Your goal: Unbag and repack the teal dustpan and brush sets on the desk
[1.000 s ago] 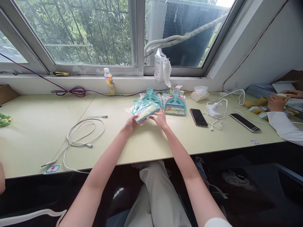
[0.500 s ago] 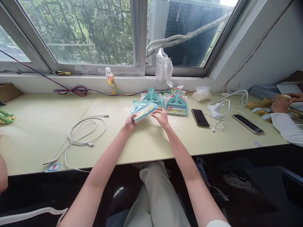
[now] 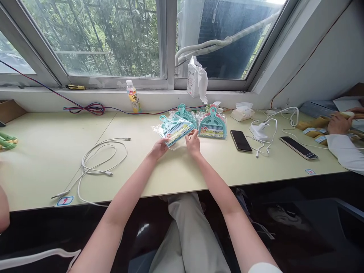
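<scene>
A teal mini dustpan and brush set in clear plastic wrap is held tilted above the table. My left hand is closed on its lower left corner. At the right end, my right hand pinches the edge of the same pack, fingers curled in. Just behind it a second wrapped teal dustpan set lies on the table, partly covered by the held one. To the right is another wrapped teal dustpan set, with a pink one showing behind it.
White cables lie coiled on the left. A drink bottle stands by the wall. On the right are a tissue pack, a black phone, a white charger and another phone. A co-worker's hand is at far right.
The held dustpan set has tipped so its printed front shows more, and moved slightly right and nearer. My right hand's fingers have curled in more at its edge.
</scene>
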{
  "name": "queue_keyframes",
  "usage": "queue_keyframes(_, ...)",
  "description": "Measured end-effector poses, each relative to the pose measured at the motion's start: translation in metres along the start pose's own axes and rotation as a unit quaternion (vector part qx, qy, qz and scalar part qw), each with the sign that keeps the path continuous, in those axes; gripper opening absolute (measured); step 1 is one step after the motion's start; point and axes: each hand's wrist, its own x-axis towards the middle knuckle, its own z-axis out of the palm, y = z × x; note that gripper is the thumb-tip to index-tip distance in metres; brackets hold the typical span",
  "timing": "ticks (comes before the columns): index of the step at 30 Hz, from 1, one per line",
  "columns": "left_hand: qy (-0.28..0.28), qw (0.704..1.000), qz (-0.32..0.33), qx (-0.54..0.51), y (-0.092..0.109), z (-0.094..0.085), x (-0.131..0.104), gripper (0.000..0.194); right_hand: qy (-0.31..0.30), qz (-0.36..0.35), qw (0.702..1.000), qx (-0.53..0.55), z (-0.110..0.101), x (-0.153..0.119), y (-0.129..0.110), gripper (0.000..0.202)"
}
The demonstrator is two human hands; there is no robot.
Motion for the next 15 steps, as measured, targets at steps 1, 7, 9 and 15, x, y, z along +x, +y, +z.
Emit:
queue_keyframes(1, -0.008, 1.000, 0.001, 0.007, 0.0000, 0.0003, -0.0012, 0.058, 0.002, -0.003, 1.000, 0.013, 0.0002, 0.0008, 0.0004, 0.034)
queue_keyframes(7, -0.025, 1.000, 0.007, 0.009, 0.0003, 0.0035, -0.0061, 0.049, -0.004, -0.048, 0.999, 0.014, 0.0014, 0.0046, 0.0034, 0.045)
queue_keyframes(9, -0.028, 1.000, 0.003, 0.009, -0.0004, 0.0041, -0.0063, 0.048, -0.005, -0.044, 0.999, 0.009, 0.0013, 0.0058, 0.0038, 0.052)
queue_keyframes(15, -0.043, 0.999, 0.026, 0.006, -0.0010, -0.0003, -0.0027, 0.044, -0.066, -0.040, 0.997, 0.014, -0.0011, 0.0043, -0.0017, 0.061)
